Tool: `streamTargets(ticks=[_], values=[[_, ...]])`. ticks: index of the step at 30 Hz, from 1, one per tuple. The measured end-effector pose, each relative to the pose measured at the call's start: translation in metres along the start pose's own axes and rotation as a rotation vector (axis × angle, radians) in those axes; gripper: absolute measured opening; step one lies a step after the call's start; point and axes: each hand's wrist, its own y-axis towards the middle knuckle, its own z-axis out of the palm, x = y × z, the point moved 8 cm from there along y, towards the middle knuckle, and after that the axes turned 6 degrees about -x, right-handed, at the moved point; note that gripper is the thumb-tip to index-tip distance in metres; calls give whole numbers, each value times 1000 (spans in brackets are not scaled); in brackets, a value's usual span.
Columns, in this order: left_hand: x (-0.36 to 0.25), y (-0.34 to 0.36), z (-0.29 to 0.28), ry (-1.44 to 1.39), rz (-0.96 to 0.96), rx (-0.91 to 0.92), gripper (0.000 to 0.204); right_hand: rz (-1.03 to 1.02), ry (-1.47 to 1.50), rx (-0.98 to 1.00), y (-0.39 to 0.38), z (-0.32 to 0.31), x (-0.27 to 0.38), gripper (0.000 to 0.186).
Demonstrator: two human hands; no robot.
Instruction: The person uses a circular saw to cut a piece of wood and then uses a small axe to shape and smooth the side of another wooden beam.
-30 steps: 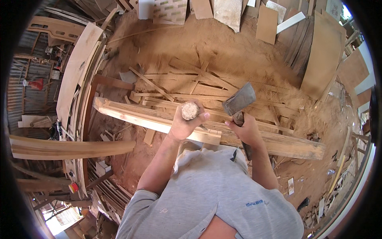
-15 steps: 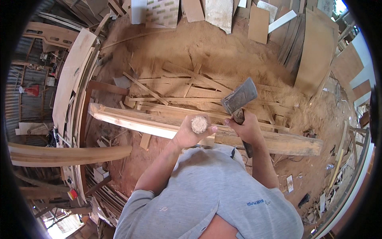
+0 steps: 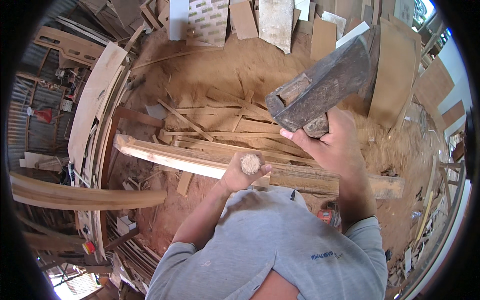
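My left hand (image 3: 234, 176) is wrapped round a round wooden stick (image 3: 250, 163), held on end with its rough, pale tip toward me. The rest of the stick is hidden below my fist. My right hand (image 3: 340, 145) grips a hatchet (image 3: 327, 80) by its handle, just under the dark, worn steel head. The hatchet is raised high, to the right of the stick and apart from it, and looms large. Below both hands a long wooden beam (image 3: 310, 179) lies crosswise in front of me, pale on its left part and weathered on its right.
Several loose wood strips (image 3: 200, 121) lie on sawdust-covered ground beyond the beam. A curved laminated timber (image 3: 90, 196) juts in from the left, near stacked boards (image 3: 95, 95). Panels (image 3: 325, 40) lean along the far side. An orange-red tool (image 3: 326, 216) lies right of my body.
My right hand has lifted the hatchet up and to the right, away from the beam. My left hand and the stick have stayed almost in place. The orange-red tool has come into sight.
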Motion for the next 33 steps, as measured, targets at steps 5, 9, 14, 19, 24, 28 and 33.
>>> streamTargets(ticks=[5, 9, 14, 19, 24, 28, 33], values=[[13, -12, 4, 17, -8, 10, 22, -166, -105, 106, -6, 15, 24, 36], [47, -17, 9, 119, 323, -132, 30, -261, -511, 696, -56, 69, 0, 24], [47, -24, 7, 155, 363, -274, 37, -129, -558, 841, -58, 71, -9, 26], [46, -22, 4, 0, 76, -279, 18, -32, -476, 593, -25, 34, 31, 32], [53, -21, 8, 36, 62, -205, 20, -5, -113, -63, -20, -11, 74, 33], [44, -23, 12, -101, 230, -276, 20, -37, -559, 301, -91, 46, 34, 34], [30, -25, 7, -6, 287, -279, 21, 191, -673, 482, -79, 38, 54, 41]])
